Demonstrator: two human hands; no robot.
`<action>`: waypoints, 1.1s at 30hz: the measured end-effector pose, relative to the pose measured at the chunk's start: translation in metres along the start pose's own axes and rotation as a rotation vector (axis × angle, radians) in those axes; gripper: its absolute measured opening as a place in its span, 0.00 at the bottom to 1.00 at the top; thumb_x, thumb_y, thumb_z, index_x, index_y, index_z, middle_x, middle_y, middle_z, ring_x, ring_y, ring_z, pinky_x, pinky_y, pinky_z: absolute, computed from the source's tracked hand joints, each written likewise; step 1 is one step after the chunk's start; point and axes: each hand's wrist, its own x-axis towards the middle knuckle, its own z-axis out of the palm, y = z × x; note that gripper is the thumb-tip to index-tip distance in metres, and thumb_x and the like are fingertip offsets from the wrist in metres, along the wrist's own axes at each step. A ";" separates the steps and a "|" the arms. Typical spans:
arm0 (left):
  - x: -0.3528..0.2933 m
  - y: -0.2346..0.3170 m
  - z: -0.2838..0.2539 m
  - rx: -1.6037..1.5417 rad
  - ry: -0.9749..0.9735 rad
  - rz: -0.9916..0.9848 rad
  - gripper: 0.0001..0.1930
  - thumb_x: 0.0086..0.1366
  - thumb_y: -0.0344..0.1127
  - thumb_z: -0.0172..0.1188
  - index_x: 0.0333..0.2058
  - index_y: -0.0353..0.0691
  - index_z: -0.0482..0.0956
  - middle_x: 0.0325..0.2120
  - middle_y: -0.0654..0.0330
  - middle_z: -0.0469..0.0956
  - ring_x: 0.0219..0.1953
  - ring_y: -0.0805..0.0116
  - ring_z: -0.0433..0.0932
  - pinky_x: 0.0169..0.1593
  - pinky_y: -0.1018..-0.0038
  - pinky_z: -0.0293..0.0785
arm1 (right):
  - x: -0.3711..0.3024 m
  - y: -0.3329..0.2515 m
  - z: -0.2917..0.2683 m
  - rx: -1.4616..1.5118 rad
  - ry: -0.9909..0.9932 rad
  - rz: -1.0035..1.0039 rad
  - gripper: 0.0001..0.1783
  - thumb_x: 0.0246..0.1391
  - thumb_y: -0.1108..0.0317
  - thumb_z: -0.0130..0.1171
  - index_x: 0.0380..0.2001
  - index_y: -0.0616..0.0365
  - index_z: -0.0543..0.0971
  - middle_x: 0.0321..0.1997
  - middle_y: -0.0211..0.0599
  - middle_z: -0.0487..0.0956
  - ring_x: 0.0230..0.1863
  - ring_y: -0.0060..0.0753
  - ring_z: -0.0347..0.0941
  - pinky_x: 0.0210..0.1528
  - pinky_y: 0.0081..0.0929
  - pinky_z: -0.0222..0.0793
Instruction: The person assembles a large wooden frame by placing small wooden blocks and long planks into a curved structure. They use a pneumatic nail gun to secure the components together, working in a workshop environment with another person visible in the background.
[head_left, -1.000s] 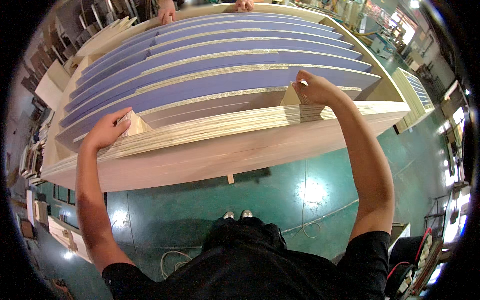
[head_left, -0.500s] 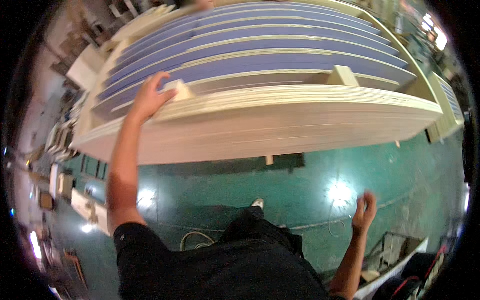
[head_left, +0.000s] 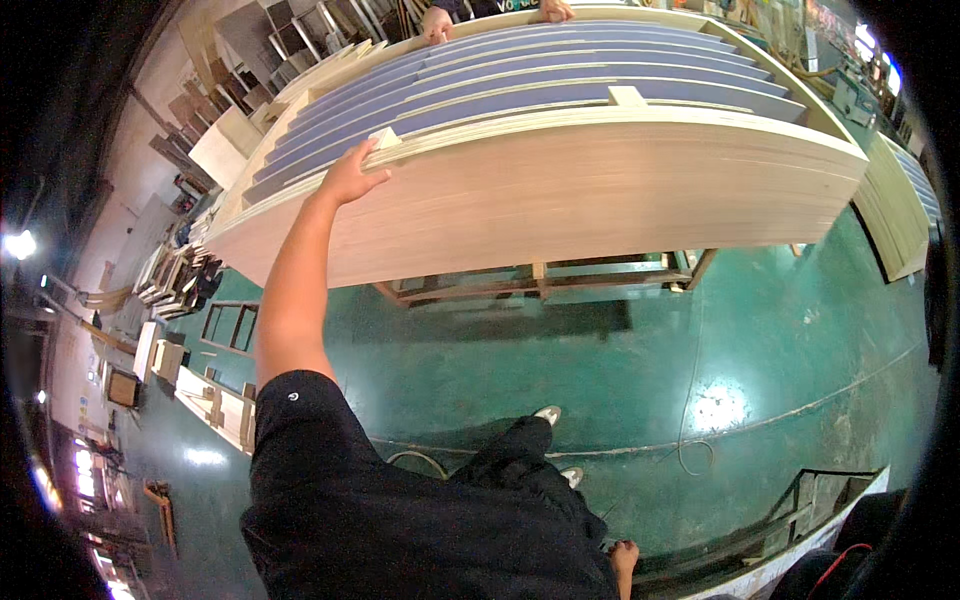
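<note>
My left hand [head_left: 355, 177] grips the near top edge of a large wooden frame [head_left: 560, 185], fingers over the edge and thumb on the outer face. Just beyond the fingertips, a small pale wooden block [head_left: 384, 139] sits at the edge. A second block [head_left: 627, 96] stands further right along it. Inside the frame, long blue-grey slats [head_left: 520, 95] run in rows. Low beside my body hangs my right hand [head_left: 625, 556], small in view, its fingers curled in with nothing showing in them.
Another person's hands, one on the left [head_left: 437, 25] and one on the right [head_left: 556, 10], rest at the frame's far edge. A low stand [head_left: 540, 280] lies beneath it. At right stands another slatted unit [head_left: 895, 205]; a cable [head_left: 690, 425] crosses the green floor. A bin-like frame [head_left: 800, 545] stands lower right.
My left hand has come down from above the edge and taken hold of it. My right hand has dropped back toward my body. The far person's hands now show more fully.
</note>
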 end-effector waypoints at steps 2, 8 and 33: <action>0.007 -0.014 0.002 0.026 -0.015 0.000 0.29 0.65 0.50 0.67 0.61 0.44 0.77 0.61 0.48 0.74 0.63 0.51 0.74 0.64 0.59 0.70 | -0.001 -0.002 -0.007 0.194 0.089 0.116 0.06 0.63 0.76 0.50 0.40 0.69 0.71 0.21 0.38 0.70 0.16 0.30 0.65 0.19 0.34 0.64; 0.007 -0.020 0.009 0.017 -0.028 -0.021 0.31 0.63 0.55 0.67 0.60 0.44 0.80 0.54 0.45 0.77 0.58 0.47 0.76 0.62 0.60 0.72 | -0.017 0.008 -0.027 0.154 0.055 0.156 0.07 0.64 0.73 0.52 0.42 0.64 0.71 0.23 0.42 0.72 0.18 0.32 0.69 0.18 0.34 0.63; 0.130 0.096 0.072 0.141 0.101 0.239 0.35 0.63 0.53 0.69 0.62 0.36 0.74 0.63 0.45 0.72 0.67 0.51 0.69 0.68 0.56 0.64 | -0.304 0.142 -0.035 -0.012 1.287 0.748 0.35 0.59 0.47 0.61 0.63 0.58 0.69 0.64 0.56 0.73 0.64 0.64 0.67 0.65 0.60 0.62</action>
